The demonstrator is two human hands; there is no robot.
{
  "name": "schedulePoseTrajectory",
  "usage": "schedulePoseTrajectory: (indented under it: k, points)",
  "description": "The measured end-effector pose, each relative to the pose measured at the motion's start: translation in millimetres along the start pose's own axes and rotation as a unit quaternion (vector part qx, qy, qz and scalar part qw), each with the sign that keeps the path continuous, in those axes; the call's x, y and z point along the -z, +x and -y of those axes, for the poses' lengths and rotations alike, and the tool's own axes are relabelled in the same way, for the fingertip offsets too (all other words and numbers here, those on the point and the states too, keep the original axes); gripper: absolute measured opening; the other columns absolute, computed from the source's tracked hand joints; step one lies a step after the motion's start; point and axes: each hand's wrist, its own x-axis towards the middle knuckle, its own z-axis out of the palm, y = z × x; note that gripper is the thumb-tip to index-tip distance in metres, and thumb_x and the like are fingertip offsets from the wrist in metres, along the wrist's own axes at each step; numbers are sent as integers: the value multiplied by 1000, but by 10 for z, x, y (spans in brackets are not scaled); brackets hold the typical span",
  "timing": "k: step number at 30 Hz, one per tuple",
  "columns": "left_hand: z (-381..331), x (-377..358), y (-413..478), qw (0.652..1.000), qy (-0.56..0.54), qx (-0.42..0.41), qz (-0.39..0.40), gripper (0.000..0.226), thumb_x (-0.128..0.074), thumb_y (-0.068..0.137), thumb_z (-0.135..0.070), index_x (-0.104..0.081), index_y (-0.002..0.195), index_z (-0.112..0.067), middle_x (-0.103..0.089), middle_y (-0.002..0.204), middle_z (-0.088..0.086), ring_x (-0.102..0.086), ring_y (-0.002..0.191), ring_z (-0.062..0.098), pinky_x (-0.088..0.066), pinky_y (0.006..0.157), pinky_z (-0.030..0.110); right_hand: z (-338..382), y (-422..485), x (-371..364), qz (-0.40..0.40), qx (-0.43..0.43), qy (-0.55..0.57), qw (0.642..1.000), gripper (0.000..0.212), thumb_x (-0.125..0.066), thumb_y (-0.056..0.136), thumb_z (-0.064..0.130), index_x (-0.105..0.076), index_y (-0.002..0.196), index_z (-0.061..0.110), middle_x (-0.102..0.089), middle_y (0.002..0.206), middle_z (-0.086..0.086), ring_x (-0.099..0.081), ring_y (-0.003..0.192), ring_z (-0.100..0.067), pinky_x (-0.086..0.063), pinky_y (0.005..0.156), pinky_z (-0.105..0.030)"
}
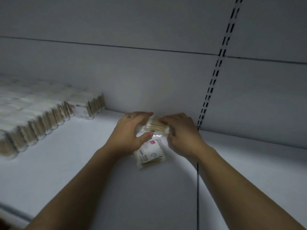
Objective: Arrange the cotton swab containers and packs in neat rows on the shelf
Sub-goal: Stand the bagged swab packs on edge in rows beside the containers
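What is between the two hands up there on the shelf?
In the head view, a clear pack of cotton swabs sits between the left hand and the right hand. Both hands touch it.

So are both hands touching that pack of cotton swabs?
Touching. The head view shows the left hand and right hand clasping the ends of the cotton swab pack, fingers pressed against it with no gap.
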Motion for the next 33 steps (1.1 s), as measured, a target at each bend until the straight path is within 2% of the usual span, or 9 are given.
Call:
schedulePoseTrajectory:
  k: [3, 6, 11, 16, 21, 25, 27, 29, 33]
  points:
    - [-48, -54, -4, 999, -28, 0, -41, 37, -65, 84, -37, -61, 119, -26, -58, 115, -19, -49, 108, 3, -36, 91, 16, 106, 55, 115, -20, -15, 59, 998, 39, -65, 87, 27, -59, 126, 29, -64, 120, 6, -50, 113, -14, -29, 89, -21]
    - [-146, 30, -22, 978, -171, 90, -74, 4, -61, 94, -25, -60, 97, -23, -67, 90, -18, -61, 85, -4, -44, 74, 11, 293, 137, 325, -51, -89, 269, 958, 32, -69, 85, 29, -62, 116, 34, -66, 102, 13, -58, 93, 3, -40, 74, -3]
    - [-288, 256, -97, 923, -337, 156, -106, 16, -51, 99, -12, -64, 90, -9, -73, 76, -6, -66, 71, 6, -49, 66, 18, 423, 165, 506, -12, -79, 339, 937, 31, -75, 80, 25, -63, 106, 35, -62, 91, 26, -59, 80, 13, -44, 66, -3]
    - [-261, 386, -311, 913, -353, 163, -120, 15, -55, 97, -15, -65, 92, -5, -75, 85, 7, -69, 80, 16, -51, 78, 30, 519, 150, 488, -4, -86, 314, 945, 15, -76, 78, 25, -72, 92, 25, -73, 84, 12, -68, 78, -6, -54, 74, -29]
    - [-200, 568, -448, 905, -378, 163, -109, 21, -68, 89, -23, -67, 100, -5, -72, 92, 17, -68, 90, 31, -51, 87, 43, 646, 109, 453, -18, -75, 294, 953, 13, -78, 76, 22, -71, 86, 28, -72, 78, 13, -65, 67, -1, -49, 63, -21]
    - [-82, 716, -541, 931, -320, 162, -73, 10, -69, 89, -16, -69, 99, -17, -73, 90, 2, -68, 87, 20, -53, 83, 36, 746, 104, 374, -27, -92, 286, 953, 16, -81, 72, 21, -72, 85, 24, -71, 76, 10, -62, 63, 1, -46, 57, -13]
    - [61, 820, -629, 948, -258, 172, -67, 12, -68, 89, -20, -68, 101, -24, -72, 94, -6, -67, 86, 13, -53, 78, 28, 824, 131, 301, -37, -105, 286, 952, 15, -81, 71, 19, -71, 82, 22, -70, 75, 6, -62, 63, -5, -49, 54, -20]
    - [248, 928, -743, 967, -154, 190, -68, 15, -66, 90, -28, -66, 105, -27, -68, 100, -12, -63, 88, 6, -50, 78, 25, 938, 191, 211, -36, -112, 288, 950, 13, -81, 71, 18, -70, 76, 21, -68, 72, 5, -60, 58, -7, -49, 47, -24]
    - [594, 1081, -950, 975, 59, 214, -31, 25, -56, 93, -41, -60, 115, -30, -53, 105, -18, -55, 92, 5, -45, 79, 26, 1323, 436, -22, -31, -59, 201, 977, 15, -81, 70, 19, -67, 75, 21, -65, 81, 4, -56, 64, -7, -43, 58, -17]
